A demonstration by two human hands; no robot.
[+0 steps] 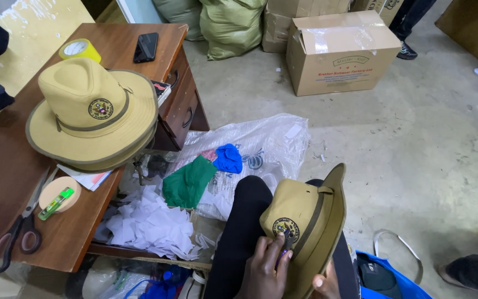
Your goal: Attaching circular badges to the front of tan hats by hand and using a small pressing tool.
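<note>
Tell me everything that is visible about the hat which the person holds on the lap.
The hat is khaki, of stiff fabric, with a wide brim, a darker band around the crown and a round badge on the front. It lies tilted on its side on the person's dark trouser leg. The left hand presses the crown near the badge with a small purple tool; the right hand holds the brim from below.

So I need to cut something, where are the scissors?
Head view, lower left: the scissors lie on the wooden desk near its front edge, beside a tape roll.
</note>
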